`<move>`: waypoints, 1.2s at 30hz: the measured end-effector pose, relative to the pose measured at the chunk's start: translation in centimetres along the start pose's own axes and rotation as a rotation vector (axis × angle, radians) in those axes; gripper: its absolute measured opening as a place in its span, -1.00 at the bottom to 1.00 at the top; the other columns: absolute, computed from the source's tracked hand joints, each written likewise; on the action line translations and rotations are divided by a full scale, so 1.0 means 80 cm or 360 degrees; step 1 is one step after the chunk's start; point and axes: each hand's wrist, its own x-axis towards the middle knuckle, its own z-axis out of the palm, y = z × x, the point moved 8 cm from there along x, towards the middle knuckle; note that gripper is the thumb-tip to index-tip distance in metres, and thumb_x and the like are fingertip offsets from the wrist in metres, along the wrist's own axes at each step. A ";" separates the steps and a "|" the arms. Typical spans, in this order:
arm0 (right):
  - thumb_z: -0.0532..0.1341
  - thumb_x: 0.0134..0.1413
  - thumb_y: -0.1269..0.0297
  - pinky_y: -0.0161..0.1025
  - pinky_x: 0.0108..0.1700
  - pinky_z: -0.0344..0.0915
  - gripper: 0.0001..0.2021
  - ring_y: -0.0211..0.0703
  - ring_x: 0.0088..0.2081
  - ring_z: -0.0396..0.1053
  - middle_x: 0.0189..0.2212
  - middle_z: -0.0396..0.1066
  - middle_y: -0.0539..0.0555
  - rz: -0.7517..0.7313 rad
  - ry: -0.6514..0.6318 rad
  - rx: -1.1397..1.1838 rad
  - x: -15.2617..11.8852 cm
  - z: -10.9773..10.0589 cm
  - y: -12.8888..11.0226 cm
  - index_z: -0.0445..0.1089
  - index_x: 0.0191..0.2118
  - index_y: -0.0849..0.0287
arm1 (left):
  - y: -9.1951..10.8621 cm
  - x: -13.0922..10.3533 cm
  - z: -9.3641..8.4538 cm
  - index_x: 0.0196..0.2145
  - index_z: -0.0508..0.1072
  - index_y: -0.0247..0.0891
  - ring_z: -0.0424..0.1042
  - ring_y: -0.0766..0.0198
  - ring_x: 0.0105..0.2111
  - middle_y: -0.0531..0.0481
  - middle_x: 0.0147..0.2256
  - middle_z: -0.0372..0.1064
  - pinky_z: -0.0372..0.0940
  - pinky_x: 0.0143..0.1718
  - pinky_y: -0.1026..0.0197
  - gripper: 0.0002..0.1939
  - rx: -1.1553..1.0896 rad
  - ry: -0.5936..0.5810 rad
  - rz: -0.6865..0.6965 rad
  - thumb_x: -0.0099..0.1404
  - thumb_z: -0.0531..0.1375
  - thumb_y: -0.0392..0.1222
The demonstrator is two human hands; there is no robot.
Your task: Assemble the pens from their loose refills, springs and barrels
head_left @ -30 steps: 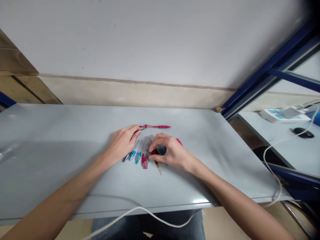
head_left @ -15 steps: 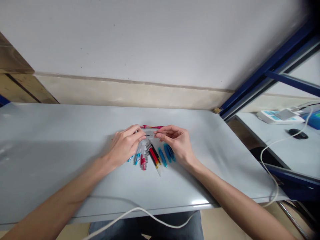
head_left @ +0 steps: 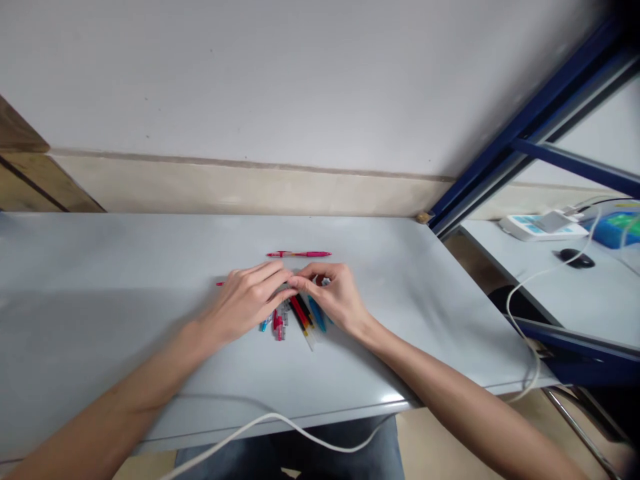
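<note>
My left hand [head_left: 253, 291] is closed around a pen, mostly hidden by the fingers; its red end [head_left: 220, 284] pokes out on the left. My right hand [head_left: 333, 293] is pinched, its thumb and fingertips meeting those of my left hand. What the right fingertips grip is too small and covered to make out. Just below the hands lie red and black ink refills [head_left: 302, 313], a blue pen grip part [head_left: 317, 313], red-and-clear pen barrel parts [head_left: 278, 322] and a blue-tipped part [head_left: 263, 326]. A pink pen [head_left: 300, 254] lies behind the hands.
The grey table [head_left: 125, 267] backs onto a wall. A white cable [head_left: 270, 417] loops across the front edge. On the right, beyond a blue frame [head_left: 475, 147], another desk carries a black mouse [head_left: 576, 258] and a white device [head_left: 543, 225].
My right hand has moved left, so its fingertips now meet the left hand's. The thin dark refill tip seen between them before is now covered. The view has shifted slightly.
</note>
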 end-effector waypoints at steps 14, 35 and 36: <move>0.48 0.00 0.13 0.22 0.34 0.12 -0.12 0.17 0.33 0.21 0.33 0.27 0.14 0.0196 -0.0613 -0.0288 -0.045 -0.123 0.056 0.13 0.41 -0.14 | -0.026 -0.006 0.007 -0.10 0.53 -0.15 0.52 0.30 -0.47 0.05 -0.33 0.60 0.23 -0.45 0.25 -0.78 -0.0131 0.0048 -0.0127 0.53 0.08 -0.15; 0.20 0.33 -0.04 -0.30 -0.50 0.19 -0.61 -0.29 -0.54 0.24 -0.56 0.35 0.00 0.0145 -0.0057 0.0779 0.039 -0.021 0.018 0.54 -0.25 0.22 | -0.030 -0.007 0.005 -0.21 0.38 -0.18 0.35 0.37 -0.46 0.08 -0.37 0.39 0.19 -0.38 0.27 -0.79 -0.0368 -0.0012 -0.0177 0.56 0.00 -0.19; 0.20 0.33 -0.03 -0.30 -0.49 0.23 -0.62 -0.28 -0.53 0.26 -0.53 0.39 0.02 0.0161 -0.0083 0.0784 0.037 -0.020 0.021 0.55 -0.23 0.22 | -0.031 -0.007 0.005 -0.21 0.38 -0.18 0.35 0.36 -0.45 0.08 -0.36 0.39 0.19 -0.37 0.26 -0.80 -0.0374 -0.0013 -0.0180 0.56 0.00 -0.20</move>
